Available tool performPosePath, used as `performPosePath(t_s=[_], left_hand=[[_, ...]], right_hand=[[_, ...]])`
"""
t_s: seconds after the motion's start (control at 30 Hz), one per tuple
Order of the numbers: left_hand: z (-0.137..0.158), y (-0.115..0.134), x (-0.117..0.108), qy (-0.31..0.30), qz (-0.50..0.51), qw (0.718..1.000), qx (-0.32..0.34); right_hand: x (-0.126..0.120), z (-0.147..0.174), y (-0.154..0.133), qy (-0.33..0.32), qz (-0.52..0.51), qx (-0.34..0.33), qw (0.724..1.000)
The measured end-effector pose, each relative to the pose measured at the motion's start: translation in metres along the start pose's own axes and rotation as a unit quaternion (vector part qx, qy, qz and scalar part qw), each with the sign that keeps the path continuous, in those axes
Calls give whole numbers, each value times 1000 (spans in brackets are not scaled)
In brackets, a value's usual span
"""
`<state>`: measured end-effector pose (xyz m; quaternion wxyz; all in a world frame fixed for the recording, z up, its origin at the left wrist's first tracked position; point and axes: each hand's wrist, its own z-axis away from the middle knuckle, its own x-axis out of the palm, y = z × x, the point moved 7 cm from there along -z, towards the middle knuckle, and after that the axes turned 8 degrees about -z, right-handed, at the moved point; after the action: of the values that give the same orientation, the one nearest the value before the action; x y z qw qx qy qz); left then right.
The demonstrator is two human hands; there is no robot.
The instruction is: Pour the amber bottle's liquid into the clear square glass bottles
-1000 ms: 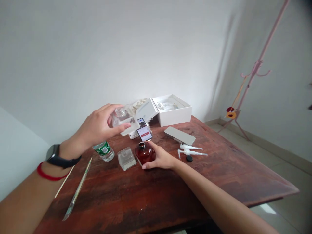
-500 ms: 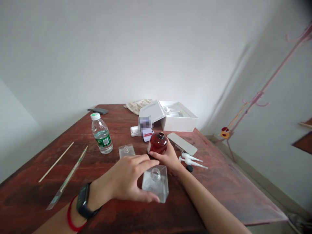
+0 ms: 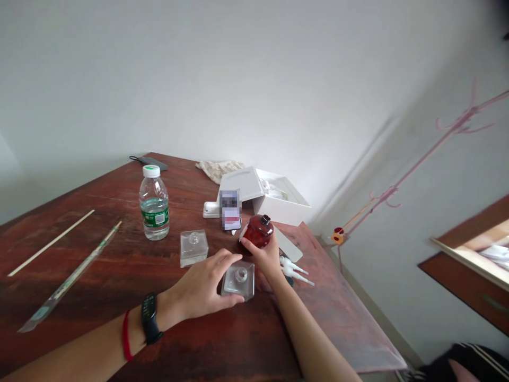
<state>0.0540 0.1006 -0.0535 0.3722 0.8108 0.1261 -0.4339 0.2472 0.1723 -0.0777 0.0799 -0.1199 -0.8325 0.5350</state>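
My left hand [image 3: 207,284] is wrapped around a clear square bottle [image 3: 245,286] with an uncapped neck, thumb on the near side and fingers on the far side. Just beyond it, my right hand [image 3: 265,253] grips a round amber bottle [image 3: 257,228], its dark neck open and leaning slightly right. A second clear square bottle [image 3: 193,252] stands left of them, its neck uncapped too. White pump heads [image 3: 293,270] lie to the right, partly behind my right forearm, close to a dark cap [image 3: 290,282].
A half-full water bottle [image 3: 154,207], a bare stick [image 3: 51,243] and a wrapped stick [image 3: 75,276] are on the left of the wooden table [image 3: 167,350]. Behind are a phone [image 3: 231,218], a white case [image 3: 210,209], an open white box [image 3: 282,207] and a cloth [image 3: 218,170].
The view has swung right and tilted, shifting most table things leftward. The held clear bottle looks smaller and sits farther from me. Both hands keep their grips.
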Motion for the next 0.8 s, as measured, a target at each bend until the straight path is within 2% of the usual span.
performPosePath(t_s=[0.2,0.37,0.8], left_hand=[[0,-6,1,7,6,1000,-28],[0,-6,2,-10,4,1000,-25],[4,-2,1,-14,-23,999,-37]], right_hand=[[0,1,8,-10,6,2,1000],[-1,1,13,-12,11,7,1000],[2,3,7,-25,11,5,1000]])
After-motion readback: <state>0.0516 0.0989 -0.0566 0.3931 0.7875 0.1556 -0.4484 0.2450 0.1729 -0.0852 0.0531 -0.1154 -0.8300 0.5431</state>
